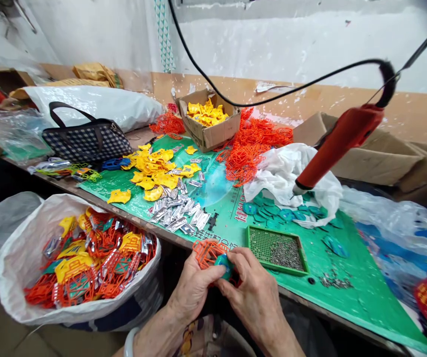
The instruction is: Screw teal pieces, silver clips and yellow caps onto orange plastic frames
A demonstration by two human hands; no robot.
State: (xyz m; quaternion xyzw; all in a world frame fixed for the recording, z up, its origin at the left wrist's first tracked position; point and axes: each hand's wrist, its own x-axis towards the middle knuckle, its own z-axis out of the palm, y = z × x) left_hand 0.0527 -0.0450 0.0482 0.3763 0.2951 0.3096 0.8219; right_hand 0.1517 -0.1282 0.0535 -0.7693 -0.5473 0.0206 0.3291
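Near left: white sack [12,277] holding orange and yellow pieces [75,267]. Near centre, before surface [365,282]: left hand [194,285], grip closed on orange lattice piece [204,254], thumb on teal piece [223,260]; right hand [256,285], grip pinching same teal piece. Right: green tray [260,243] with small metal bits [285,253]; farther right, red screwdriver [341,144] hanging.

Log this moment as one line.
left hand: holding orange frame | right hand: holding green piece against frame | red screwdriver: hanging above tabletop | green tray: small metal parts inside

Pale bangle [129,343] on left forearm [157,328]
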